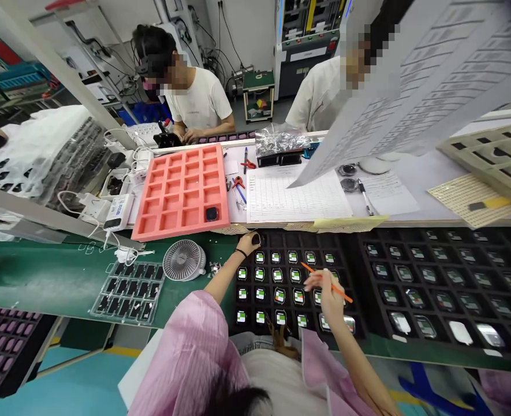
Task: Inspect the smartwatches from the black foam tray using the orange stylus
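Green bench (77,245), black tray (267,287).
Left hand (246,244), far edge, is pinching apparently a dark piece (256,238); right hand (331,292) is holding an orange stick (342,294).

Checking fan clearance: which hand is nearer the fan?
Left. The left hand is right of the fan; the right hand is farther right, over the black tray.
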Available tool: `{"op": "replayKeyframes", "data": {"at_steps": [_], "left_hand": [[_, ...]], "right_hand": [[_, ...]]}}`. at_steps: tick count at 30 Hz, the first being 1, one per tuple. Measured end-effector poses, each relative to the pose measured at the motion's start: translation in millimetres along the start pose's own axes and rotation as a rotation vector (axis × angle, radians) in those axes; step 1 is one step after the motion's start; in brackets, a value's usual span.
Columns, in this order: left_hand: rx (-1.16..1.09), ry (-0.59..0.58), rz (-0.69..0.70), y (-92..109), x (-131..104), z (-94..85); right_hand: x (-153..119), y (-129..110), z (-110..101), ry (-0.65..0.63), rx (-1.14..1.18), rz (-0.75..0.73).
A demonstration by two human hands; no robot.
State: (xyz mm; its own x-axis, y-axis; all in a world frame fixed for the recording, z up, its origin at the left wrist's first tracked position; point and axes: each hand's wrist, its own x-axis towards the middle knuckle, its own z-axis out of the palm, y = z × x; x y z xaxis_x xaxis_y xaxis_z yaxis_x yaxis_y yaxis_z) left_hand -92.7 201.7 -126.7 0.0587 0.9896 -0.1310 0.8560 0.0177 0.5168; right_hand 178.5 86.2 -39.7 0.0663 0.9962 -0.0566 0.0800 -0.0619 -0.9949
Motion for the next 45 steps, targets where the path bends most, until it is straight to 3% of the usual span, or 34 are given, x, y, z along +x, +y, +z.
{"op": "replayKeyframes", "data": {"at_steps": [3,7,12,18,24,29,34,39,45], "left_hand": [[0.037,-0.005,-0.026,-18.7,-4.2,-2.6],[0.104,-0.031,-0.056,-31.0,-11.8,-8.3],[0.173,-0.038,-0.051,-19.8,-23.6,-9.7],[0.187,-0.178,0.066,0.5,-49.9,6.6],[0.226,-0.21,0.009,13.2,-53.0,20.8],[0.223,-0.134,-0.035,14.9,-47.4,13.8],[0.249,-0.096,-0.117,2.3,-52.2,6.8],[0.277,-0.128,-0.106,-0.5,-53.7,0.1],[0.259,-0.241,-0.019,16.5,-52.7,5.0]], "right_hand": [[19.8,28.5,18.6,-0.172,-0.194,0.028],[49.3,65.5,54.0,-0.246,-0.356,-0.003],[73.6,95.1,87.9,-0.22,-0.531,0.002],[82.3,106.5,95.5,-0.24,-0.601,0.034],[78.6,108.6,96.2,-0.281,-0.55,0.05],[79.8,101.7,95.8,-0.267,-0.46,0.077],[80.3,90.6,86.5,-0.244,-0.27,0.09],[74.7,74.9,74.2,-0.208,-0.053,0.134],[64.6,45.2,63.9,-0.219,0.174,0.192]]}}
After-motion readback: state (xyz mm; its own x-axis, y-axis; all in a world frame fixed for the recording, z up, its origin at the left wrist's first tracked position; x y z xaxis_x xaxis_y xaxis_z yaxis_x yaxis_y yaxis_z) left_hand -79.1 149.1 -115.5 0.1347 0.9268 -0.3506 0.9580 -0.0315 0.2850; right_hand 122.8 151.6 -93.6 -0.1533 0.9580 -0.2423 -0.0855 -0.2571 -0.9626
